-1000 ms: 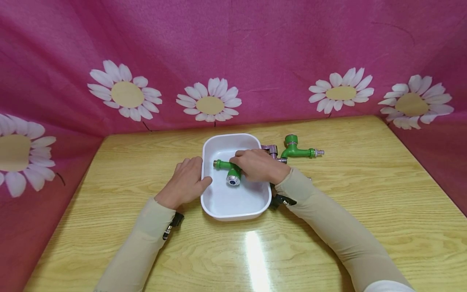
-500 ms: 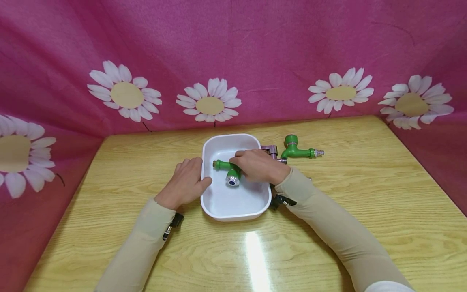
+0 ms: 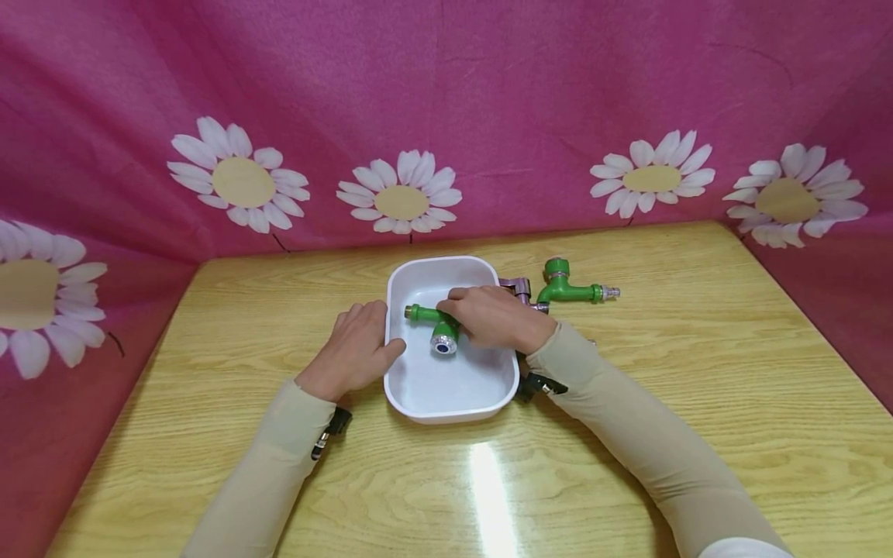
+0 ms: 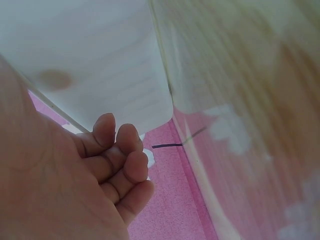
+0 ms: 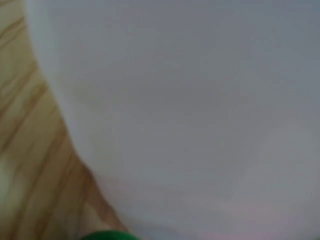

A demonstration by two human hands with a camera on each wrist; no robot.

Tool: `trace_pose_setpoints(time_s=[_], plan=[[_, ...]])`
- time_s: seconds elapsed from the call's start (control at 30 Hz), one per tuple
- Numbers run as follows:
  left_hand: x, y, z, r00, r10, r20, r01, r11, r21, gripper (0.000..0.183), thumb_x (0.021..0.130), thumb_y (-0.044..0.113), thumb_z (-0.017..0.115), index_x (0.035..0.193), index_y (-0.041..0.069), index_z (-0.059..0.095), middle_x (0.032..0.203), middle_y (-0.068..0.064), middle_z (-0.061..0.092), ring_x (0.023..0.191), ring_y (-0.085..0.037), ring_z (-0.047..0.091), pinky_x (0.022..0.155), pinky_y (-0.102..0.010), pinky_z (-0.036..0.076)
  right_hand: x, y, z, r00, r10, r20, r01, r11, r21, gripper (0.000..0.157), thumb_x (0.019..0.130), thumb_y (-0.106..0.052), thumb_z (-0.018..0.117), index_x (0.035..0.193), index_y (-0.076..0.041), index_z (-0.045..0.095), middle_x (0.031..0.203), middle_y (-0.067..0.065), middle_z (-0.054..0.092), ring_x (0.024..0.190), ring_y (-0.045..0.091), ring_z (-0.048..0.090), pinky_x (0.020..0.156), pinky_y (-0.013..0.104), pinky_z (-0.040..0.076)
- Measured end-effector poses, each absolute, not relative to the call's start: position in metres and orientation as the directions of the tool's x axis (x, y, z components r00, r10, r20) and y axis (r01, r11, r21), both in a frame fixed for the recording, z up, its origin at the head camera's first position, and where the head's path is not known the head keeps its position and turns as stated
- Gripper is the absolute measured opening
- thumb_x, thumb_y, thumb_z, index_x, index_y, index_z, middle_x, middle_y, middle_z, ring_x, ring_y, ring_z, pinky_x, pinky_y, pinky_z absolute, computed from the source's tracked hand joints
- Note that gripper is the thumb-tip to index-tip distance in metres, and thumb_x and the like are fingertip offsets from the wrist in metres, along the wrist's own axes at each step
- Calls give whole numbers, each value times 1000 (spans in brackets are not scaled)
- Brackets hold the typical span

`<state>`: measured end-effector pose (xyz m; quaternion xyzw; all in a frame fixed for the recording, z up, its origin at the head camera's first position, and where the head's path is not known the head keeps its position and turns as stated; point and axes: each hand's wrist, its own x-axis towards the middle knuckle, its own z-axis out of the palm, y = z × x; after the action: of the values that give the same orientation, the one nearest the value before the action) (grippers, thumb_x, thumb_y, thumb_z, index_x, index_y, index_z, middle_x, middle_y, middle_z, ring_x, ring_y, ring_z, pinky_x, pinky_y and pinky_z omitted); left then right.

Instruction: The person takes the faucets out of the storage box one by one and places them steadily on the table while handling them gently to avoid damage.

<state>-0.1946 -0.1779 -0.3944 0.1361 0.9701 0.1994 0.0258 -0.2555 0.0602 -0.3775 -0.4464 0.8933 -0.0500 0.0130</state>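
A white plastic basin [image 3: 453, 395] stands on the table. My left hand [image 3: 351, 349] is at its left wall, thumb over the rim and the other fingers along the outside. In the left wrist view those fingers [image 4: 127, 162] are bent beside the outer wall. My right hand [image 3: 498, 316] reaches over the right rim and grips a green tap [image 3: 446, 329] inside the basin. The tap's brass threaded end points left, and its silver knob with a dark centre faces me. Its right part is hidden under my hand. The right wrist view shows mostly the basin's blurred wall [image 5: 175, 125].
Just right of the basin lies a chrome tap [image 3: 518, 287], partly hidden by it and my right hand. Beyond it is another green tap [image 3: 572, 292] with a silver hose nozzle. A pink cloth [image 3: 516, 116] with white daisies walls the wooden table [image 3: 663, 349] at back and sides.
The green tap in my right hand has shifted very slightly left within the basin. My left hand and the basin have stayed in place.
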Motion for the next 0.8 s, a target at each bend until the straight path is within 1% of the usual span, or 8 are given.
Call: trace_pose_setpoints(time_s=[0.33, 0.57, 0.8], plan=[[-194, -177, -394, -963, 270, -5, 246, 887, 390, 29, 95, 31, 55, 108, 6, 51, 92, -7, 51, 94, -26, 44, 84, -36, 30, -256, 61, -378, -587, -809, 38, -807, 581, -101, 44, 86, 0, 67, 129, -8, 69, 105, 6, 71, 84, 20, 68, 80, 38, 60], [-194, -176, -393, -964, 266, -31, 233, 891, 390, 33, 95, 33, 54, 112, 5, 50, 94, -7, 51, 96, -25, 44, 85, -37, 30, -255, 61, -377, -582, -811, 55, -811, 574, -113, 43, 86, 2, 67, 128, -7, 69, 103, 6, 69, 81, 19, 65, 80, 37, 59], [-193, -176, -392, -963, 266, -35, 232, 892, 387, 33, 95, 34, 54, 112, 6, 50, 94, -7, 51, 95, -25, 43, 85, -37, 30, -255, 63, -375, -588, -806, 71, -807, 578, -123, 45, 88, 2, 65, 132, -6, 67, 105, 6, 68, 83, 17, 63, 81, 35, 58]])
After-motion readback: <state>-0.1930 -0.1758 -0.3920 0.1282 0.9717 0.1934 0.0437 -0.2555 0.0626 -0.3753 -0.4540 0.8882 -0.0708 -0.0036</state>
